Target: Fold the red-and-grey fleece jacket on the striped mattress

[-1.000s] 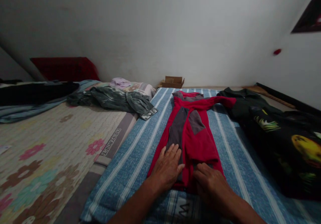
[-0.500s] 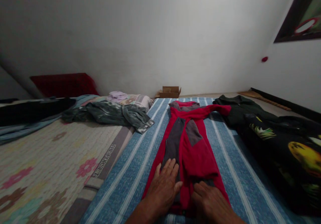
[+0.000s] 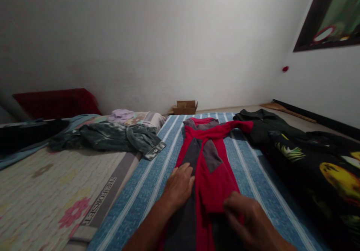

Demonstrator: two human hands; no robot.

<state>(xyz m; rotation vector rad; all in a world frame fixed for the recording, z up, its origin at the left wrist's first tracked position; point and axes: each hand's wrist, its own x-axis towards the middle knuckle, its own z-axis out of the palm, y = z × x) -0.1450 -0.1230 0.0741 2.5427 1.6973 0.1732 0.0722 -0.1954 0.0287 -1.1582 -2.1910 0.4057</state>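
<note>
Head view: your red and gray jacket (image 3: 219, 189) lies lengthwise down the middle of the blue striped sheet (image 3: 140, 200), its collar at the far end and its near end running out of view at the bottom. One sleeve stretches out to the far right, its end reaching the edge of a dark green jacket (image 3: 260, 125); another red part with a gray patch lies lengthwise down the right side of the body. Your left hand (image 3: 180, 185) rests back up on the gray panel at the left, fingers bent; you cannot tell from here whether it pinches any cloth. Your right hand (image 3: 247, 213) is at the near right corner of that lengthwise red part, fingers curled in, but it is blurred, so whether it grips the edge cannot be told either. To your right, just nearer than the dark green jacket, lies a heap of black clothing (image 3: 295, 189) with a yellow print. To your left, a gray-green garment (image 3: 104, 136) lies across the flowered bedspread (image 3: 95, 168), its buttoned cuff reaching over onto the striped sheet. Beyond that garment is a lilac cloth (image 3: 120, 115), and at the far left a black cloth (image 3: 30, 135) lies on a light blue one (image 3: 19, 159). At the far end, a small cardboard box (image 3: 185, 109) stands open near the wall (image 3: 168, 45), left of your jacket's collar.
</note>
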